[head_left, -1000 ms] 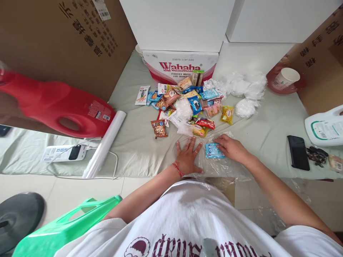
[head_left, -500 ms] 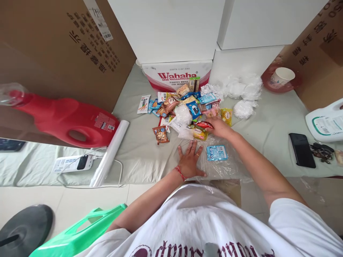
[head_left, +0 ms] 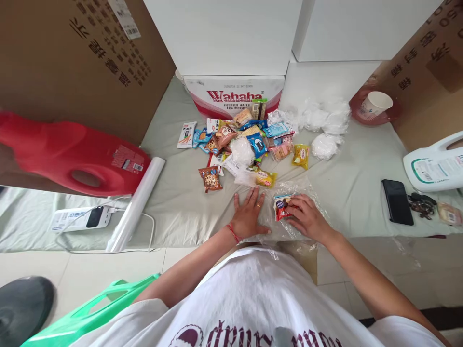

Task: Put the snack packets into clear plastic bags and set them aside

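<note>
My left hand point(head_left: 249, 215) lies flat with fingers spread at the near side of the cloth, at the edge of a sheet of clear plastic film point(head_left: 269, 236). My right hand point(head_left: 307, 217) has its fingers closed on a red snack packet point(head_left: 280, 212), held low over the film. A blue packet lies under the red one, mostly covered. Beyond both hands is a heap of wrapped snacks, with a yellow packet point(head_left: 266, 179) at its near side and a brown cookie packet point(head_left: 210, 179) to the left. A white plastic bundle point(head_left: 242, 151) rests on the heap.
A Wahaha carton point(head_left: 235, 96) stands behind the heap, with crumpled clear plastic bags point(head_left: 325, 144) to the right. On the left are a red jug point(head_left: 83, 161), a plastic roll point(head_left: 135, 207) and a power bank point(head_left: 81, 218). A phone point(head_left: 398, 202), keys and a white jug point(head_left: 434, 166) are right.
My right hand has brought the red snack packet from the heap toward me, onto the blue packet on the film. My left hand stays flat in place. The view has shifted slightly.
</note>
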A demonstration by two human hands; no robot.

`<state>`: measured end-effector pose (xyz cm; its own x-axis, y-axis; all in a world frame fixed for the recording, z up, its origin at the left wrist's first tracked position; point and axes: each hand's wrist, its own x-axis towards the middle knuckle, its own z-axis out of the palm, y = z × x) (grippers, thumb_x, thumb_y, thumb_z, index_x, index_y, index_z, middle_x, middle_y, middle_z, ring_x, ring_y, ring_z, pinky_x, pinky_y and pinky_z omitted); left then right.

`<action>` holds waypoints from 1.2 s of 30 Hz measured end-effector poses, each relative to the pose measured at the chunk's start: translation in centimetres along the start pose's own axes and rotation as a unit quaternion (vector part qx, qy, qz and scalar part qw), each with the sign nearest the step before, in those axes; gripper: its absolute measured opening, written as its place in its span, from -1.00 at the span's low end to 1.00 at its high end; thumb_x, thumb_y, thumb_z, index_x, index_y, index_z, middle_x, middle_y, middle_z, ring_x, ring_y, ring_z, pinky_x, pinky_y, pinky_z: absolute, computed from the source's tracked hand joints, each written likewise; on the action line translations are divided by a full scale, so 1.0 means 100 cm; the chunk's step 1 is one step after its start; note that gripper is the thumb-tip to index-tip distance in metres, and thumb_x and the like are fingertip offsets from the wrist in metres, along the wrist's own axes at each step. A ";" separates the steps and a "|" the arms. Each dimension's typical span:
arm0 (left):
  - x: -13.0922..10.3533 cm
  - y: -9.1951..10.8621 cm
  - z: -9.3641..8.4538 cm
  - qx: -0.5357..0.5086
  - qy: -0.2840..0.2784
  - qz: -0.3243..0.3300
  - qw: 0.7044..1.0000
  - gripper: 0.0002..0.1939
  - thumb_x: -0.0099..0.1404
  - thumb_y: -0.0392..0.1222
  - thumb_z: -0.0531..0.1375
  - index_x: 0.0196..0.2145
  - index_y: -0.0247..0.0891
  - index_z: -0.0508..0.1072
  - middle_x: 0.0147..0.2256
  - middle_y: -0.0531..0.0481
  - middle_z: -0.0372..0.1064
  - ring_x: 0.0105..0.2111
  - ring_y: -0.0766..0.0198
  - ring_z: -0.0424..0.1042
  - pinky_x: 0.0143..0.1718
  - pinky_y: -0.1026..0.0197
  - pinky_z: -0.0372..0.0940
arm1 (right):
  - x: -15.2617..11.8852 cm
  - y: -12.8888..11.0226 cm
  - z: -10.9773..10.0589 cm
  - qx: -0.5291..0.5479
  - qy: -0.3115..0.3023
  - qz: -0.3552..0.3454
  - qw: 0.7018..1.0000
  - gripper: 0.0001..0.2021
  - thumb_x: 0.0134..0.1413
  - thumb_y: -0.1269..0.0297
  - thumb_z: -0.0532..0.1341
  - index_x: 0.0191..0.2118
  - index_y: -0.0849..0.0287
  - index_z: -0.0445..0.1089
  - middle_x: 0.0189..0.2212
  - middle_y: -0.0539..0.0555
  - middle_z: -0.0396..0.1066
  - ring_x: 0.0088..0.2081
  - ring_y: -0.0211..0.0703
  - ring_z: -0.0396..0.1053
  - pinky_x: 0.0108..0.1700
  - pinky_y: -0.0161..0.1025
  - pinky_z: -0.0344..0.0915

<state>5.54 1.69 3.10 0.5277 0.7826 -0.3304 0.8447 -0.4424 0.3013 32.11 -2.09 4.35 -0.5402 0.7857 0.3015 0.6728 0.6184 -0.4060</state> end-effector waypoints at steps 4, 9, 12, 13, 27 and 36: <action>-0.006 -0.003 -0.004 -0.019 0.024 -0.013 0.999 0.18 0.14 0.26 0.38 0.49 -0.26 -0.07 0.50 -0.37 -0.45 0.49 -0.22 -0.23 0.38 -0.48 -0.28 | 0.011 0.016 -0.014 0.059 0.067 0.041 0.995 -0.73 0.30 0.30 0.22 0.08 -0.01 0.45 -0.03 0.15 0.45 0.15 0.10 0.32 0.21 0.18 0.30; -0.016 0.008 -0.013 -0.001 0.067 -0.038 0.997 0.02 0.17 0.01 0.41 0.46 -0.15 0.05 0.51 -0.30 -0.37 0.47 -0.27 -0.17 0.38 -0.45 -0.12 | 0.056 0.058 -0.024 0.024 0.010 0.079 0.997 -0.49 0.14 0.47 0.19 0.22 0.06 0.41 0.13 0.21 0.37 0.25 0.19 0.17 0.29 0.22 0.20; -0.025 0.017 -0.021 0.020 0.088 -0.053 0.995 -0.02 0.15 -0.11 0.41 0.44 -0.11 0.11 0.51 -0.25 -0.34 0.48 -0.24 -0.19 0.38 -0.40 -0.08 | 0.085 0.075 -0.012 0.047 -0.111 0.060 0.991 -0.38 0.00 0.41 0.31 0.25 0.09 0.40 0.19 0.22 0.34 0.33 0.27 0.05 0.32 0.24 0.13; -0.029 0.020 -0.024 0.026 0.091 -0.056 0.994 -0.04 0.15 -0.13 0.41 0.43 -0.10 0.13 0.51 -0.23 -0.34 0.48 -0.23 -0.20 0.39 -0.38 -0.06 | 0.092 0.077 -0.009 0.056 -0.139 0.053 0.987 -0.39 -0.02 0.39 0.35 0.23 0.09 0.43 0.18 0.22 0.36 0.34 0.28 0.05 0.33 0.24 0.12; -0.044 -0.004 -0.023 0.042 0.038 -0.169 0.984 -0.27 0.25 -0.19 0.30 0.36 -0.16 0.28 0.50 -0.23 -0.27 0.48 -0.19 -0.17 0.33 -0.47 0.02 | 0.075 0.108 -0.027 0.053 -0.181 -0.003 0.982 -0.80 0.07 0.39 0.29 -0.21 0.02 0.62 0.09 0.16 0.44 0.28 0.27 0.12 0.25 0.23 0.14; -0.055 -0.022 -0.009 -0.038 0.143 -0.138 0.979 -0.33 0.15 -0.38 0.20 0.24 -0.18 0.41 0.47 -0.23 -0.11 0.47 -0.23 -0.12 0.35 -0.39 0.06 | 0.085 0.090 -0.042 0.161 -0.019 0.133 0.978 -0.79 0.24 0.11 0.21 -0.27 0.11 0.50 -0.27 0.11 0.50 -0.13 0.04 0.37 -0.01 -0.04 0.31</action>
<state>0.69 -1.22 5.09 0.2242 0.9633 -0.1474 0.9369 -0.1714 0.3045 35.72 10.22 6.86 -0.3902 0.9131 0.1185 0.6020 0.3504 -0.7175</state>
